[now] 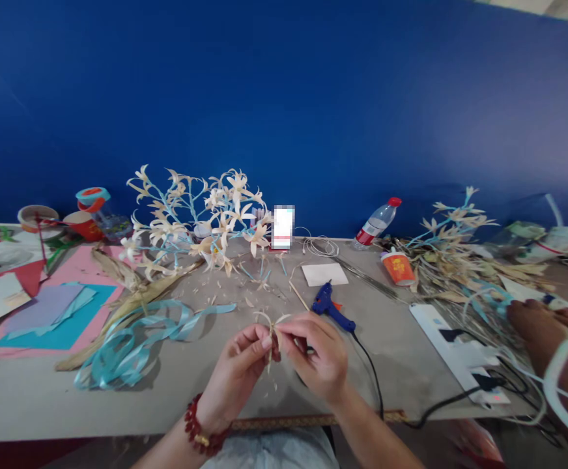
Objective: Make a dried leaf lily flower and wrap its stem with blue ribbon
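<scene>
Above the table's front part, my left hand [247, 352] pinches the lower part of a small cream-coloured craft flower [271, 324]. Its curled petals spread out above my fingertips. Thumb and fingers of my right hand [316, 352] close on the flower's right side, touching a petal. Just beyond my right hand lies a blue hot glue gun [331, 308] with a black cord. Left of my hands is a loose heap of light blue ribbon [127, 345]. Behind them stand finished-looking cream flowers on blue stems [206, 215].
A co-worker's hands [538, 322] are at the right, by a white power strip [460, 355] with cables. Dried husks [132, 306] and coloured paper [64, 319] lie left. A bottle [376, 225], an orange cup [397, 268], wires [372, 280] and a white card [324, 274] sit farther back.
</scene>
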Available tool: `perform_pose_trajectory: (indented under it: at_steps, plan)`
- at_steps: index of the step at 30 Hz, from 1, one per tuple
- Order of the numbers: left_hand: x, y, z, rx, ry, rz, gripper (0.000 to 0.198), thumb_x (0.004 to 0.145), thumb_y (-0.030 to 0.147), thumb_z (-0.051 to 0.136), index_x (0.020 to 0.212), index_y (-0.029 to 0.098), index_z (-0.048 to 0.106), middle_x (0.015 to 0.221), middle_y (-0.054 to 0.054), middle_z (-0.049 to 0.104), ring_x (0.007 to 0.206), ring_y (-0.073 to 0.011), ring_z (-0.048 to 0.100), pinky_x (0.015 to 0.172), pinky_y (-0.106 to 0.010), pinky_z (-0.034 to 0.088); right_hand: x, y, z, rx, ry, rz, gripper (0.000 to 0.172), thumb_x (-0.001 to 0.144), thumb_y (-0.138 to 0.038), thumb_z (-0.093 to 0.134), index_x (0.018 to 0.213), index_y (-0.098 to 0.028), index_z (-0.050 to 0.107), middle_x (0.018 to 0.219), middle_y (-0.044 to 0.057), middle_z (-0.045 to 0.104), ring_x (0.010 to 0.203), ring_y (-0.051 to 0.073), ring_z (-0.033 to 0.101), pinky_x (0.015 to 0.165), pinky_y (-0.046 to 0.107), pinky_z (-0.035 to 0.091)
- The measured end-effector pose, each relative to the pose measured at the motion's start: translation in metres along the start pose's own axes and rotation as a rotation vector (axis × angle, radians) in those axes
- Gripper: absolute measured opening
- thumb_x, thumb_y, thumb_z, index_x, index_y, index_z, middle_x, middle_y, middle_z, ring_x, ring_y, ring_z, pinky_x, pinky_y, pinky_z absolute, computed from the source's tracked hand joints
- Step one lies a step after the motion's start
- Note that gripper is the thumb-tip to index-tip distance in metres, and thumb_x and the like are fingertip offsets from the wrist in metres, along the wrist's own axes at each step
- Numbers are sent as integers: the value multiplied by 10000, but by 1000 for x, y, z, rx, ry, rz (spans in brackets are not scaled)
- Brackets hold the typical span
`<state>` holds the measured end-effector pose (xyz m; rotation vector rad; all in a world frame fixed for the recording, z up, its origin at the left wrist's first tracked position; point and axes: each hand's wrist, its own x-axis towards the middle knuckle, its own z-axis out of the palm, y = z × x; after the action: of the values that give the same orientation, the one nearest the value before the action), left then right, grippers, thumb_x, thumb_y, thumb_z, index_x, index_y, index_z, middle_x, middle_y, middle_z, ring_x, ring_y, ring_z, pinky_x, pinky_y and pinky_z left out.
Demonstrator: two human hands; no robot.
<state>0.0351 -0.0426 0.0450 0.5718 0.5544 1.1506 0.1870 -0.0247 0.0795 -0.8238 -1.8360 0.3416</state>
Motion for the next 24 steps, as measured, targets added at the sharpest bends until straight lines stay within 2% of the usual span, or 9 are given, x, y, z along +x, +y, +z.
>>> perform_pose_trajectory:
  at_steps: [15, 20, 24]
  plan:
    - [-3, -2, 0, 0, -18, 19, 134, 845, 225, 706, 768, 132, 646, 712, -11, 576, 705, -118, 511, 702, -237, 387, -1, -1, 3, -110, 41, -74, 183, 863, -86, 604, 974, -215, 671, 775, 34, 709, 673, 163, 660, 592, 266, 519]
    - [-2, 0, 1, 8, -18, 33, 133, 840, 226, 714, 766, 134, 651, 716, -9, 578, 708, -114, 514, 704, -228, 390, -2, -1, 4, -76, 47, -59, 201, 845, -66, 617, 969, -217, 664, 798, 36, 716, 705, 163, 666, 613, 260, 528]
    - [-2, 0, 1, 11, -23, 43, 130, 834, 229, 721, 766, 139, 656, 719, -9, 586, 713, -117, 520, 715, -230, 393, -3, -2, 3, -62, 45, -31, 206, 835, -64, 636, 969, -220, 653, 793, 27, 705, 626, 142, 617, 559, 248, 500]
